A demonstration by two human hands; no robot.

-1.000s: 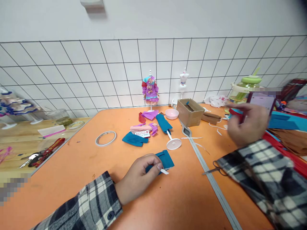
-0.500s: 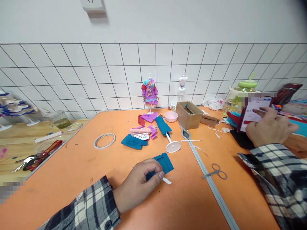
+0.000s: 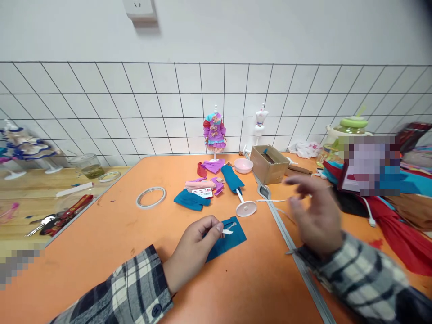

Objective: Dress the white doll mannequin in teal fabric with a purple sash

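Observation:
My left hand (image 3: pixel 197 247) rests on the orange table (image 3: pixel 111 243) with its fingers closed in a pinch on a small white strip (image 3: pixel 227 231) and the edge of a teal felt piece (image 3: pixel 229 236). My right hand (image 3: pixel 315 216) hovers above the table's metal seam (image 3: pixel 293 254), blurred by motion, fingers spread apart and nothing in it. A phone (image 3: pixel 366 164) leans against fabric at the right, apart from that hand.
Behind lie teal and purple felt scraps (image 3: pixel 192 199), a fallen doll stand in teal cloth (image 3: pixel 238 191), a tape ring (image 3: pixel 150 196), a pink bowl (image 3: pixel 243 165), a cardboard box (image 3: pixel 269 163) and a dressed doll form (image 3: pixel 214 131). Red and teal fabric (image 3: pixel 401 229) piles at right.
My right hand has left the phone and swung left and down over the table seam. My left hand has lifted the white strip onto the teal piece.

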